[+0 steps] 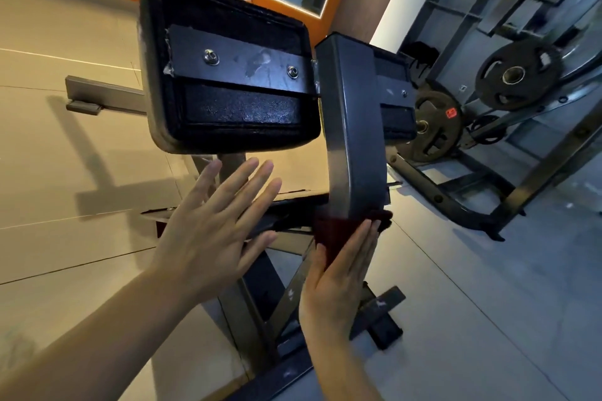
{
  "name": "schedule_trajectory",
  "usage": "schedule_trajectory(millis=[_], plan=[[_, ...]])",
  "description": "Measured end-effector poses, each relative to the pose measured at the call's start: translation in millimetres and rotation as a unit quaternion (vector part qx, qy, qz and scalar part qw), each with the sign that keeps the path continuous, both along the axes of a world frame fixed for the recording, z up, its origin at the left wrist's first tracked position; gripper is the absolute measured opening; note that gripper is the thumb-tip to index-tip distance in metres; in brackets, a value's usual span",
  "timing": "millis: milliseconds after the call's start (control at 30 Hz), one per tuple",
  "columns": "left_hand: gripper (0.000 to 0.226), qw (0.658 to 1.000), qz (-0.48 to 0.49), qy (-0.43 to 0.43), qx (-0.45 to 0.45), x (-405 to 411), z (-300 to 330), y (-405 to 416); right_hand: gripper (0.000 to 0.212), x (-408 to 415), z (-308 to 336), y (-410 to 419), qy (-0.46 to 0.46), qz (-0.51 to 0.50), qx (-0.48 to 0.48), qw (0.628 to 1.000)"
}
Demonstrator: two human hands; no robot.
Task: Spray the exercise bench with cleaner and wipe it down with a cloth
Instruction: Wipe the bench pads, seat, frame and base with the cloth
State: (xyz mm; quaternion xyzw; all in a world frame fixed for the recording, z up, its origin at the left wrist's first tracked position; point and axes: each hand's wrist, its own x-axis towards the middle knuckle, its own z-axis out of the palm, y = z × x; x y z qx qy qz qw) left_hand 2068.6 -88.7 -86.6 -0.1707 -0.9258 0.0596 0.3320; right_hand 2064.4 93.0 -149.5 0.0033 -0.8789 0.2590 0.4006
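Exercise bench (353, 127): grey steel post rising upright at centre frame, with black padded cushions fixed to either side, seen from their backs. The left cushion (228, 65) shows a dark mounting plate with two bolts; the right cushion (392, 98) is mostly hidden behind the post. Grey floor bars spread out below.

Cloth (335, 234): dark red, wrapped against the lower end of the post, pressed flat there under straight fingers.
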Motion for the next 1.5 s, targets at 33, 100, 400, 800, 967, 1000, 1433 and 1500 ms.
schedule_trajectory(millis=[33,100,400,800,967,1000,1433,1500], plan=[[0.066,1.000,0.005,-0.002,0.000,-1,-1,0,0.072,2,-6,1,-0.003,-0.006,0.007,1.000],[0.068,1.000,0.015,-0.006,0.007,-2,-2,1,0.071,1,-6,3,-0.007,-0.010,0.015,1.000],[0.069,1.000,-0.004,-0.015,0.019,-1,-4,1,0.070,-62,125,-2,-0.015,0.028,0.110,0.993],[0.060,1.000,-0.020,-0.001,-0.005,3,-5,-4,0.068,-24,5,-6,0.079,-0.007,-0.071,0.994],[0.056,0.988,-0.127,-0.024,-0.083,27,-46,5,0.072,6,-51,-34,-0.018,-0.001,-0.224,0.974],[0.055,0.984,-0.150,-0.038,-0.093,31,-55,5,0.073,9,-58,-35,-0.034,0.000,-0.233,0.972],[0.050,0.964,-0.105,-0.230,0.083,54,-133,-4,0.067,-33,38,-3,0.098,0.019,-0.055,0.994],[0.052,0.965,-0.096,-0.227,0.094,54,-137,1,0.071,-39,38,2,0.112,0.039,-0.064,0.991]])
